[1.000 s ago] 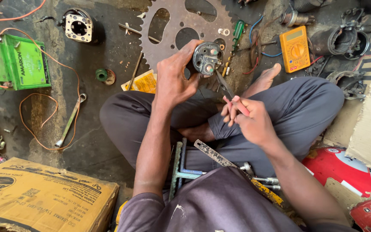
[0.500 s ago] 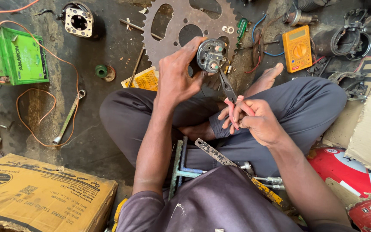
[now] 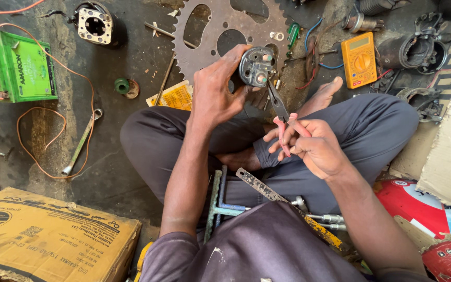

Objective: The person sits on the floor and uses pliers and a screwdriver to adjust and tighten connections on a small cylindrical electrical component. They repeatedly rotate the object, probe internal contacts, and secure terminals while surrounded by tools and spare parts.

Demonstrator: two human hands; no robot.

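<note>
Head view, present moment: a small round dark-metal electrical component with copper-coloured terminals (image 3: 257, 66) is held up over the lap in the left hand (image 3: 216, 96), fingers curled closed around its left side and back. The right hand (image 3: 311, 146) is closed around the pink grips of a pair of slim needle-nose pliers (image 3: 279, 110); the tips are directed up at the underside of the component (contact cannot be confirmed). How far the plier tips are parted cannot be told.

Head view, half a second and one second earlier: the same two-handed hold is shown. The component and pliers are kept in nearly the same relation, so work at the terminals is judged to be continuing rather than finished.

A large toothed steel sprocket (image 3: 204, 31) lies on the floor beyond the hands, and a yellow multimeter (image 3: 359, 60) lies to its right.
</note>
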